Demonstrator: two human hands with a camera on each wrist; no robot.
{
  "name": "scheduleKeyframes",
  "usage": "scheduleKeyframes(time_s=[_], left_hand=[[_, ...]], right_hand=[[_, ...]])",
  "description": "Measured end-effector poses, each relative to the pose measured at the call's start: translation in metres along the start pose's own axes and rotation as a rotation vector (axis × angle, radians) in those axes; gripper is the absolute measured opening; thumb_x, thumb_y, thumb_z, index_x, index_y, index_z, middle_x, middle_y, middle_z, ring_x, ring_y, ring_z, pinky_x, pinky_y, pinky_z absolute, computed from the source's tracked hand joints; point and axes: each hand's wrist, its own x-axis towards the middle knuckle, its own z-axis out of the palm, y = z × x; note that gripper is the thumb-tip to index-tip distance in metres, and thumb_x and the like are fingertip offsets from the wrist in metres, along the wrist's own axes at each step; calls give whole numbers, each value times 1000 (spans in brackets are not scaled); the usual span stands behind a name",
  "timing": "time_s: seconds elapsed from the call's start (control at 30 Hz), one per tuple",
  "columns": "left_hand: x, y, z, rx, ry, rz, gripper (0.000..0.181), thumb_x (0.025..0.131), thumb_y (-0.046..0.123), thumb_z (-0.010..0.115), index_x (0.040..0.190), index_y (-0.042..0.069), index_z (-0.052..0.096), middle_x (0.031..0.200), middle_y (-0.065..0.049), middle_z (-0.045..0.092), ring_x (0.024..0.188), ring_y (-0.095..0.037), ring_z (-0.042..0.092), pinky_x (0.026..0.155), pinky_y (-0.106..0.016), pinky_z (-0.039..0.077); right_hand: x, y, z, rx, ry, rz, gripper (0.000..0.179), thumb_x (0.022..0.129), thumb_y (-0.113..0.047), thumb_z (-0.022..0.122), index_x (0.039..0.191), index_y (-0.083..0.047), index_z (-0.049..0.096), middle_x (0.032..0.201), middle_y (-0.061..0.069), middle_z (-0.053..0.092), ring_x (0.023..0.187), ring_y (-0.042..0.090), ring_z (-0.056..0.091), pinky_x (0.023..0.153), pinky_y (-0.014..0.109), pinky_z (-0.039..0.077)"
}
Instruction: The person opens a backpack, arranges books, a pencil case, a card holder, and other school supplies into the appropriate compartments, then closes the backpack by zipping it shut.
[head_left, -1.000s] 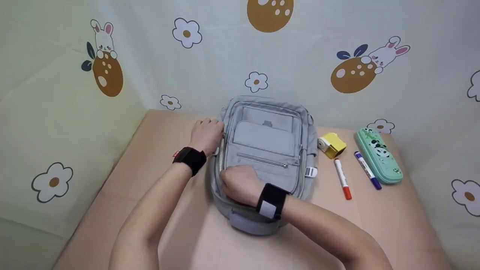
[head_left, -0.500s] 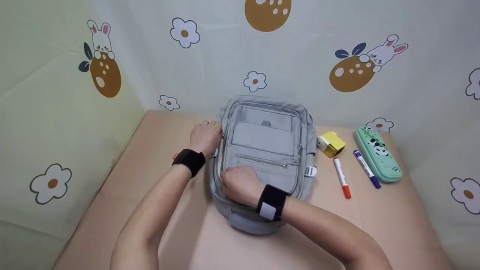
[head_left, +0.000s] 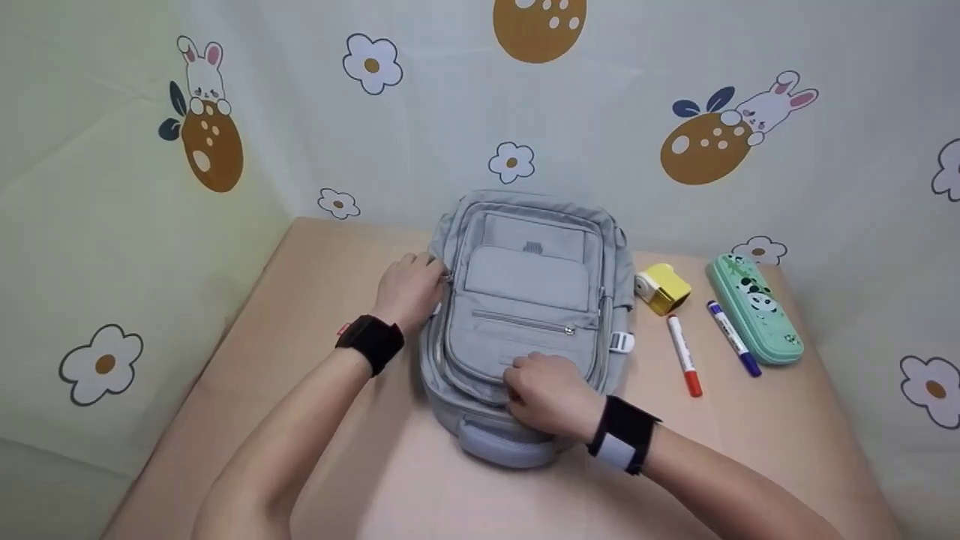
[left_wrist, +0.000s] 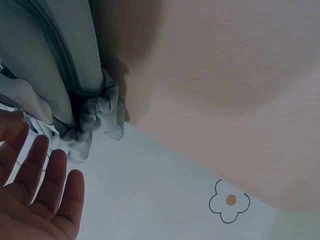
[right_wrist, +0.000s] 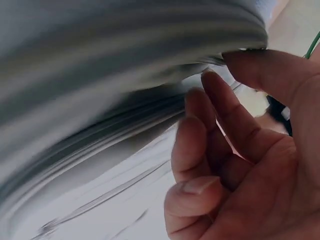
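A grey backpack lies front side up on the table. At its left zipped edge is my left hand, fingertips right at the seam. In the left wrist view that hand has its other fingers loosely extended, thumb and index tip close together; I cannot tell whether they pinch the edge. My right hand is at the bottom of the front pocket. Seen from the right wrist, thumb and index finger pinch a zipper pull at the fabric edge, the other fingers curled. A small horizontal zipper crosses the pocket.
Right of the backpack stand a yellow pencil sharpener, a red-capped marker, a blue-capped marker and a green panda pencil case. A patterned curtain borders the table at the back and sides.
My right hand has moved right along the pocket's lower edge, from the lower left corner to the bottom middle. My left hand has shifted slightly down. The backpack stays in place.
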Motion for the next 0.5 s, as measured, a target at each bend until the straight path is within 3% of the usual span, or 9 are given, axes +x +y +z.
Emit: scheduleKeyframes(time_s=[0.13,0.2,0.33,0.5], left_hand=[[-16,11,-4,-55,57,139,17,95,14,68,110,7,72,110,-12,68,104,-35,61,87,-50,49],[-26,17,-6,-93,53,220,18,95,16,71,111,8,72,112,-10,68,108,-34,61,90,-50,49],[-49,27,-11,-176,-6,355,21,96,19,72,115,11,72,120,-7,67,115,-30,59,100,-48,46],[-70,29,-16,-264,-95,450,26,94,26,75,116,13,73,124,-5,66,120,-26,57,106,-44,43]], right_hand=[[-23,22,-5,9,-27,-2,19,79,-19,77,74,-18,59,71,-5,52,65,17,48,57,33,42],[-34,33,-7,15,-30,8,18,78,-17,78,75,-18,60,72,-7,52,66,16,48,60,32,42],[-51,52,-8,28,-14,38,15,76,-13,76,77,-19,63,74,-9,51,69,14,47,63,31,42],[-66,65,-3,78,-6,26,7,84,-14,73,86,-19,69,80,-10,54,74,12,48,67,30,42]])
